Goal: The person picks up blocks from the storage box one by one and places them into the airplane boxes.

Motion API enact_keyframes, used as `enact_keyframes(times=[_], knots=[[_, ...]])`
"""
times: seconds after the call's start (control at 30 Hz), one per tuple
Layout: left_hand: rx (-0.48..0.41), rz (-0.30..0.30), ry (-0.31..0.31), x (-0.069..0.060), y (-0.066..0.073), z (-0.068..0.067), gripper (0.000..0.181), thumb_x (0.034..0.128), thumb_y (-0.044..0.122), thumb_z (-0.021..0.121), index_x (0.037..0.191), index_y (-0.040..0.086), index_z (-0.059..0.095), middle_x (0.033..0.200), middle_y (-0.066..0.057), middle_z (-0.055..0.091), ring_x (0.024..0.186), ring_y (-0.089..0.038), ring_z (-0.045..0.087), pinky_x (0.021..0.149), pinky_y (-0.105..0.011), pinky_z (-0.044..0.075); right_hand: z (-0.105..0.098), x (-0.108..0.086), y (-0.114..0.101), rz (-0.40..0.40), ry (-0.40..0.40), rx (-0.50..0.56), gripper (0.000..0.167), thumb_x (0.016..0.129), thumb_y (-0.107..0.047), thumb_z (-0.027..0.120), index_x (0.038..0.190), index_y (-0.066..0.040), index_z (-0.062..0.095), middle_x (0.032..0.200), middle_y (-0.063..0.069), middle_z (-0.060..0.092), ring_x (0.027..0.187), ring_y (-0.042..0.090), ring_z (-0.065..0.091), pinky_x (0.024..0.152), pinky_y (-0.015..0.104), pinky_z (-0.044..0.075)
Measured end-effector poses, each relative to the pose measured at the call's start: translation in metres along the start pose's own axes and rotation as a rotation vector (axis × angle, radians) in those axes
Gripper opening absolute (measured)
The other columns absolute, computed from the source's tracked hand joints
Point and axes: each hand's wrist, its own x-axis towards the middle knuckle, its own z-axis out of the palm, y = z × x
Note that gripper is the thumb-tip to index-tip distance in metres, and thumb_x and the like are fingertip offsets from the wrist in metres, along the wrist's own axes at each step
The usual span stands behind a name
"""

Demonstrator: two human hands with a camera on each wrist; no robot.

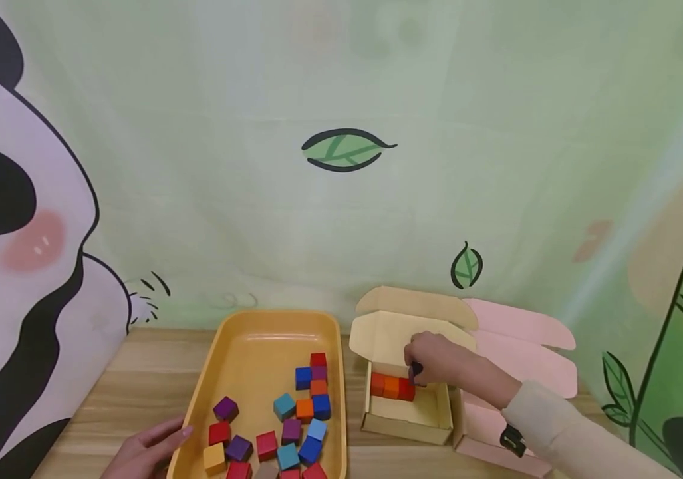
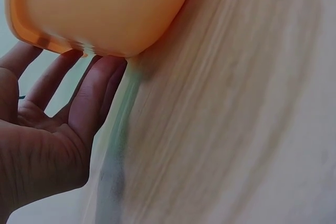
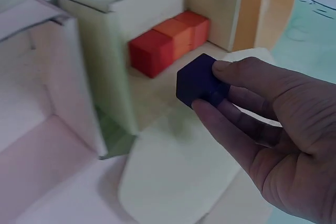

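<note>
Fingers of right hand [image 1: 437,356] pinch dark cube [image 3: 195,78] at cream cardboard box [image 1: 404,430], so lower it square imo; left hand [image 1: 143,456] relaxed, touching tray [image 1: 257,362].

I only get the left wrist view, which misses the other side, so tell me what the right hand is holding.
Observer: The right hand pinches a dark cube.
Operator: Tell me what's near it.
Observer: A row of three red and orange cubes sits inside the cream box.
Operator: Now report what's in the tray; I only see its outside.
Observer: Loose cubes of several colours, including red, blue and purple, lie in it.
</note>
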Motion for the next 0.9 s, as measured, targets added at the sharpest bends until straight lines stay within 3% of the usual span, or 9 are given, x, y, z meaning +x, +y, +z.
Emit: enact_keyframes(times=[0.33, 0.43, 0.57, 0.67, 0.77, 0.9], knots=[[-0.010, 0.012, 0.005, -0.001, 0.000, 0.003, 0.076, 0.0898, 0.042, 0.078, 0.147, -0.001, 0.051, 0.142, -0.032, 0.052, 0.098, -0.033, 0.070, 0.081, -0.052, 0.061, 0.022, -0.008, 0.009, -0.044, -0.010, -0.044, 0.022, 0.073, 0.000, 0.085, 0.071, -0.009, 0.065, 0.066, -0.006, 0.047, 0.061, 0.010, 0.042, 0.054, 0.021, 0.039], [0.000, 0.009, 0.005, -0.002, 0.002, 0.003, 0.078, 0.0897, 0.044, 0.077, 0.147, -0.001, 0.049, 0.141, -0.032, 0.052, 0.096, -0.033, 0.070, 0.081, -0.051, 0.061, 0.030, -0.005, 0.005, -0.053, -0.014, -0.136, 0.021, 0.074, -0.001, 0.085, 0.074, -0.009, 0.065, 0.068, -0.004, 0.048, 0.061, 0.011, 0.043, 0.054, 0.022, 0.042], [-0.018, 0.019, 0.015, -0.003, 0.001, 0.005, 0.075, 0.0900, 0.042, 0.077, 0.146, -0.002, 0.052, 0.138, -0.030, 0.056, 0.096, -0.032, 0.071, 0.081, -0.051, 0.061, 0.049, -0.004, -0.001, -0.070, 0.032, -0.341, 0.017, 0.079, -0.004, 0.082, 0.079, -0.010, 0.067, 0.073, 0.001, 0.056, 0.063, 0.016, 0.053, 0.055, 0.028, 0.053], [-0.026, 0.031, 0.019, -0.003, 0.000, 0.007, 0.072, 0.0904, 0.041, 0.077, 0.144, -0.002, 0.054, 0.138, -0.030, 0.057, 0.097, -0.031, 0.071, 0.081, -0.051, 0.061, 0.064, -0.007, -0.002, -0.076, 0.073, -0.427, 0.011, 0.085, -0.006, 0.078, 0.087, -0.009, 0.068, 0.077, 0.005, 0.060, 0.066, 0.020, 0.060, 0.054, 0.033, 0.057], [-0.014, 0.034, 0.025, -0.003, -0.001, 0.007, 0.074, 0.0901, 0.042, 0.077, 0.144, -0.002, 0.054, 0.137, -0.031, 0.057, 0.096, -0.032, 0.071, 0.080, -0.051, 0.061, 0.075, -0.009, -0.001, -0.070, 0.083, -0.417, 0.010, 0.089, -0.005, 0.075, 0.096, -0.006, 0.067, 0.081, 0.007, 0.062, 0.069, 0.023, 0.063, 0.056, 0.035, 0.059], [0.005, 0.027, 0.030, -0.002, 0.000, 0.003, 0.077, 0.0892, 0.045, 0.077, 0.146, -0.001, 0.052, 0.139, -0.032, 0.054, 0.095, -0.032, 0.071, 0.079, -0.050, 0.061, 0.079, -0.008, 0.005, -0.068, 0.121, -0.290, 0.014, 0.087, 0.000, 0.074, 0.097, -0.005, 0.066, 0.082, 0.008, 0.062, 0.070, 0.024, 0.064, 0.060, 0.034, 0.058]])
